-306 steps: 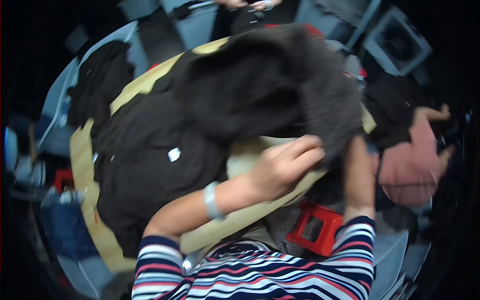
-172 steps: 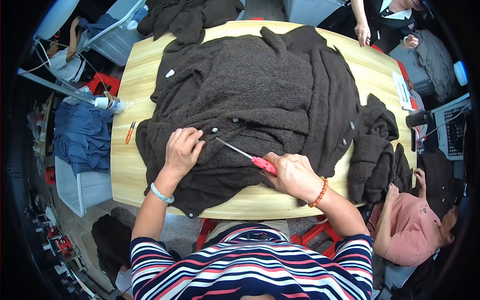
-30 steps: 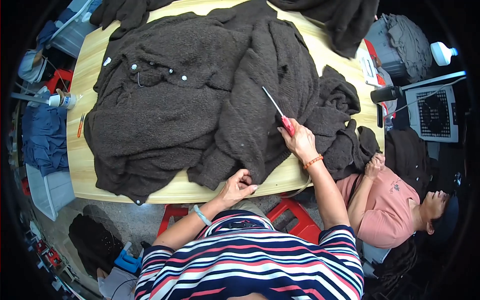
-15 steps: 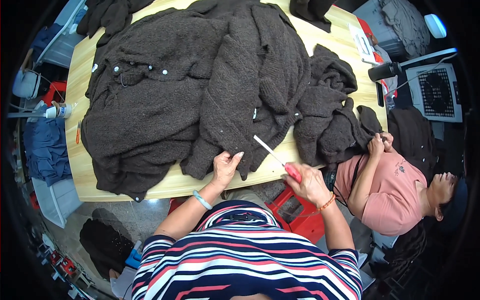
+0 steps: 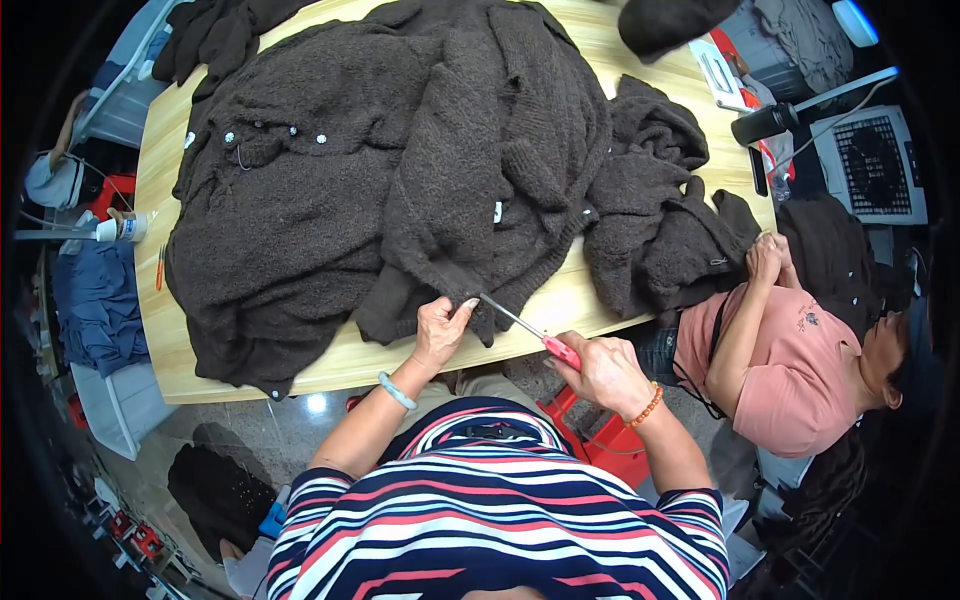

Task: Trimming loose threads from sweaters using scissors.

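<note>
A dark brown knitted garment point(image 5: 447, 200) is heaped in front of me, its lower edge hanging near the table's front. My left hand point(image 5: 440, 335) is closed on that edge, pinching the knit between thumb and fingers. In my right hand point(image 5: 612, 382) is a red-handled tool point(image 5: 517, 322) with a long, thin metal shaft. Its tip points left and reaches the knit right beside my left thumb; whether it touches or enters the fabric I cannot make out. More of the brown knit pile point(image 5: 270, 230) spreads to the left, with several pale buttons on it.
An orange-handled tool point(image 5: 160, 267) lies by the left edge of the wooden table point(image 5: 160, 340). To the right, a co-worker point(image 5: 770, 370) in pink handles another brown knit garment point(image 5: 690, 250). A red stool point(image 5: 610, 455) stands below my right arm. A black bottle point(image 5: 765, 124) stands far right.
The tool's tip has come down and left to my left thumb. At the far right, a dark brown bundle has lifted and shifted right.
</note>
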Demonstrator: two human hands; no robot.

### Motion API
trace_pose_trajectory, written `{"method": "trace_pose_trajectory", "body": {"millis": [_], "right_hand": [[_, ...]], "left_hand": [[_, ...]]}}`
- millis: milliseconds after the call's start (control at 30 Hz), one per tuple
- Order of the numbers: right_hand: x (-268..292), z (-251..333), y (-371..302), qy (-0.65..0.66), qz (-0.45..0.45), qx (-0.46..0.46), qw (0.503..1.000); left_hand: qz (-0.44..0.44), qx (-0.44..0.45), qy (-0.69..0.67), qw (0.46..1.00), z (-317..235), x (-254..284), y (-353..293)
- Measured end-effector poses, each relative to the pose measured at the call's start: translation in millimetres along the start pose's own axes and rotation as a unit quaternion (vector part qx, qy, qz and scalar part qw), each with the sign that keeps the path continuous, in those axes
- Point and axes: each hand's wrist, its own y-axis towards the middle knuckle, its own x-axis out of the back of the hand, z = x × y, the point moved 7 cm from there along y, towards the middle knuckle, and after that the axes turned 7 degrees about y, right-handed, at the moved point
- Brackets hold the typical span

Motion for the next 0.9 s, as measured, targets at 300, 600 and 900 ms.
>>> {"method": "trace_pose_trajectory", "body": {"millis": [300,600,900], "right_hand": [[-3,12,3,0.052,-0.025,0.003,0.998],[-1,32,35,0.025,-0.065,0.037,0.997],[-7,39,56,-0.008,-0.077,0.060,0.995]], "left_hand": [[-0.051,0.117,-0.227,0.965,5,33,5],[-0.044,0.183,-0.392,0.901,9,42,56],[0.017,0.117,-0.449,0.886,2,44,54]]}}
